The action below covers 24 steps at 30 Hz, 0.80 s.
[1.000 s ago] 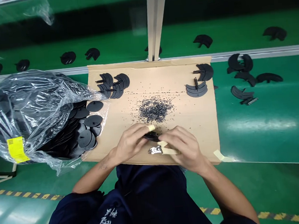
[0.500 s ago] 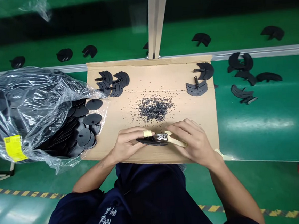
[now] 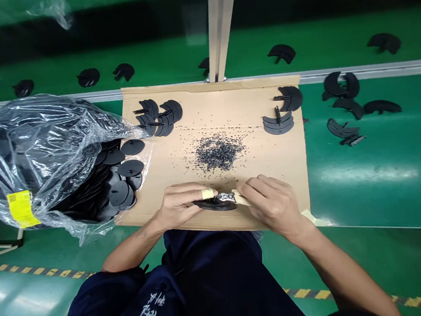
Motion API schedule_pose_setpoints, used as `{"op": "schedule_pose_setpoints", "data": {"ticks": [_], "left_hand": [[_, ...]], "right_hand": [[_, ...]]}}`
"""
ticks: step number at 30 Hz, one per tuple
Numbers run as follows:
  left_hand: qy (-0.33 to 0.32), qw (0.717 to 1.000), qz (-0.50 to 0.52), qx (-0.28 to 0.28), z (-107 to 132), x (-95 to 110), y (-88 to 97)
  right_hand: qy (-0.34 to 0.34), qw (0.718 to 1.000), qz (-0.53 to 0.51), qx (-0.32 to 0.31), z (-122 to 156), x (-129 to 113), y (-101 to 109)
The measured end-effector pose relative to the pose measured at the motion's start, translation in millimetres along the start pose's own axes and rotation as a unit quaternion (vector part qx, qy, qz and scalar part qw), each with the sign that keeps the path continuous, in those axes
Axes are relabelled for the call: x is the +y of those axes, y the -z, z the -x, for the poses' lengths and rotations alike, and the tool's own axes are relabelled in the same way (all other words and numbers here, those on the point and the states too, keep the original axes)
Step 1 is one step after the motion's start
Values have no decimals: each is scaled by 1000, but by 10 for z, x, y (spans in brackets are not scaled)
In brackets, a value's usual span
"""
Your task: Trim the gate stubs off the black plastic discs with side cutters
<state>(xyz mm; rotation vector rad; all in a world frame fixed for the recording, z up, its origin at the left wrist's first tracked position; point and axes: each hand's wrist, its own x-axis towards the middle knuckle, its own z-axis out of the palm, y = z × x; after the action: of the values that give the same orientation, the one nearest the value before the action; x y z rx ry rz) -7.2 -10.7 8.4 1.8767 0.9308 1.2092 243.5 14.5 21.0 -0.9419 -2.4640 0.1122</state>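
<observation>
My left hand (image 3: 180, 204) is closed on a black plastic disc (image 3: 218, 205), tilted nearly edge-on above the cardboard sheet (image 3: 171, 173). Pale tape wraps one of its fingers. In my right hand (image 3: 273, 202) are small nippers (image 3: 232, 197) with pale handles, squeezed together in the grip. Their metal jaws meet the disc's upper side near my left fingertips; exactly what lies between them is too small to tell. Beyond both hands, a heap of tiny black clippings (image 3: 219, 152) is spread over the cardboard.
At the left, a clear plastic bag (image 3: 46, 138) spills out many black discs (image 3: 130, 168). Curved black parts lie at the cardboard's back left (image 3: 160, 117) and back right (image 3: 278, 122), with others on the green table (image 3: 346, 109). A metal post (image 3: 221, 29) stands behind.
My right hand has squeezed the nippers' handles together, and the nippers lie more level. The jaws have shifted slightly left over the disc. My left hand keeps its hold.
</observation>
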Motion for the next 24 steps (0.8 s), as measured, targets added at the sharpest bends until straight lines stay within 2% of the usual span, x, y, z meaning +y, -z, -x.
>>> {"op": "schedule_pose_setpoints", "data": {"ticks": [4,7,10,14,16,18,21,23,24], "left_hand": [[6,999,-22,-25,-49,21,47],[14,997,-43,-63,-88,37,67],[75,992,-56,-86,-87,29,44],[200,977,-8,-69,-74,-72,78],[202,978,4,-46,-155,-198,206],[159,987,-32,-12,-361,-376,428],[96,984,-151,8,-902,-694,868],[98,959,-265,-12,-1333,-915,1140],[119,936,-331,-28,-1540,-1027,1246]], "right_hand": [[-41,997,-59,16,37,32,-52],[-73,996,-43,17,40,57,-100],[-81,995,-51,-13,31,81,-108],[-127,985,-118,-7,99,132,-51],[-150,980,-130,-1,193,139,-54],[-158,978,-136,8,319,122,-121],[-163,979,-122,20,521,74,-317],[-159,983,-76,42,642,48,-452],[-161,984,-49,57,696,43,-507]]}}
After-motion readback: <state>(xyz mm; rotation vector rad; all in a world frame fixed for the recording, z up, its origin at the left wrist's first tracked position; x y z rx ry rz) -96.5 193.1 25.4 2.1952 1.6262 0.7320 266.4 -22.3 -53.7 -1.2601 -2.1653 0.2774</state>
